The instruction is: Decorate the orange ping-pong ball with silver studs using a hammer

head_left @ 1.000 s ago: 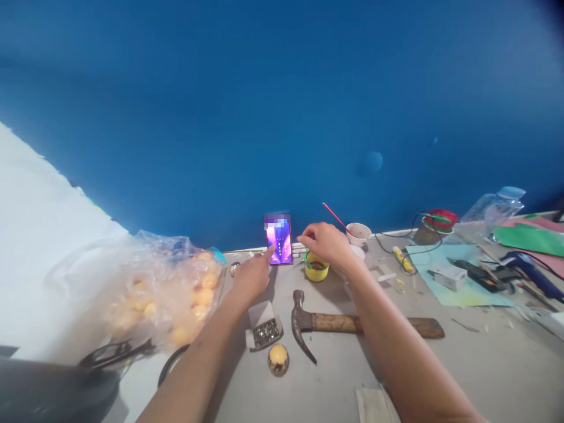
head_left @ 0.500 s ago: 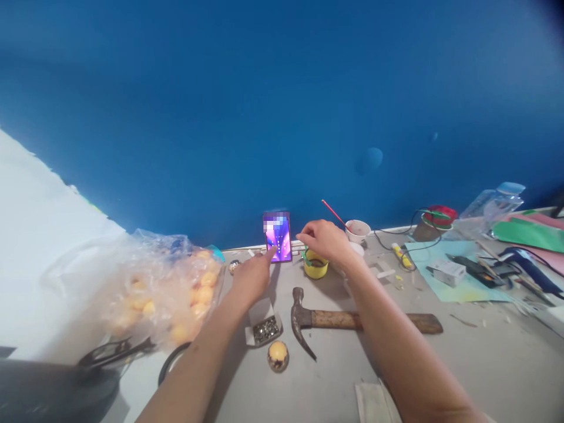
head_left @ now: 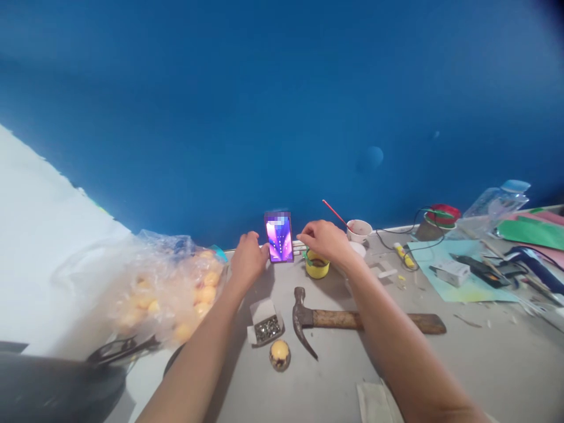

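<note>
A lit phone (head_left: 279, 238) stands upright against the blue wall, its screen purple and pink. My left hand (head_left: 250, 255) is just left of the phone with its fingers curled; whether anything is in them is hidden. To the right of the phone, my right hand (head_left: 324, 239) hovers above a yellow tape roll (head_left: 317, 267), its fingers bent down and their tips partly hidden. Nearer to me lie a claw hammer (head_left: 335, 319), an open small box of metal bits (head_left: 267, 329) and a yellow ball with a dark patterned base (head_left: 279, 354).
Plastic bags of orange-yellow balls (head_left: 205, 294) lie at the left. At the right are a white cup (head_left: 359, 229) with a red stick, a glue stick (head_left: 403, 255), blue paper (head_left: 432, 282) with tools, and a clear bottle (head_left: 502, 202).
My left hand has drawn back from the phone screen, where its finger was pointing, to the phone's left side. My right hand has barely moved.
</note>
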Motion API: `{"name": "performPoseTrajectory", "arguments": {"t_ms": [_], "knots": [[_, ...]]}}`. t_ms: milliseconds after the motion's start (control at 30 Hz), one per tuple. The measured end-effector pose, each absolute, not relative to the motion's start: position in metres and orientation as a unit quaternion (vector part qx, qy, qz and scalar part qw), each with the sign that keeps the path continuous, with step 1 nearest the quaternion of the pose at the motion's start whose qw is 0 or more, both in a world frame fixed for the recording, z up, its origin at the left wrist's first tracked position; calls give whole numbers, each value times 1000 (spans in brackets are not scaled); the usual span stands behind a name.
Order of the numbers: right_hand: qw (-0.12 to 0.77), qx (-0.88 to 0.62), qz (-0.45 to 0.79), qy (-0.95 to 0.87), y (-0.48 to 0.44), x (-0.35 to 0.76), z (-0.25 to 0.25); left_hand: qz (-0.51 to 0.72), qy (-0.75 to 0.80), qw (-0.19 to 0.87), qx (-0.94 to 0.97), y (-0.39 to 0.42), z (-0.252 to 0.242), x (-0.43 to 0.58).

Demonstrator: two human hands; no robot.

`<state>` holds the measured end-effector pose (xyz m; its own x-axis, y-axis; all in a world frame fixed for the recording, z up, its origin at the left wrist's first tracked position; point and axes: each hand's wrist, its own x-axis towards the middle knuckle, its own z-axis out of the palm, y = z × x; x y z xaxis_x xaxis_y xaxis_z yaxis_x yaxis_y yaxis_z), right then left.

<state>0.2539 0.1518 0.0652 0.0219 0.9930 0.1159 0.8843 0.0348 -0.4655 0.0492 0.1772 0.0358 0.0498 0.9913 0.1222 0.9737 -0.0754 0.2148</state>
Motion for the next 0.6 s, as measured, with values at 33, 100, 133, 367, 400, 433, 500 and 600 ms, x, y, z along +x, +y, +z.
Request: {"name": "performPoseTrajectory", "arguments": {"t_ms": [33,100,133,367,400,433,500,600], "knots": [[211,-683,127,-688,152,254,65,122,680,44,721,184,35,49],[210,-684,128,-687,152,254,65,124,681,56,720,194,31,51],[210,-684,131,-686,152,254,65,124,680,60,720,197,29,52],[212,-684,131,-685,152,257,67,122,678,62,722,202,24,54],[212,-684,130,-686,152,257,66,122,677,62,723,202,24,54],[213,-683,129,-686,152,257,66,123,677,62,723,202,24,54],[214,-683,130,-687,153,257,65,124,677,61,722,202,24,54],[212,-684,133,-686,152,257,66,126,679,59,721,204,23,55]]}}
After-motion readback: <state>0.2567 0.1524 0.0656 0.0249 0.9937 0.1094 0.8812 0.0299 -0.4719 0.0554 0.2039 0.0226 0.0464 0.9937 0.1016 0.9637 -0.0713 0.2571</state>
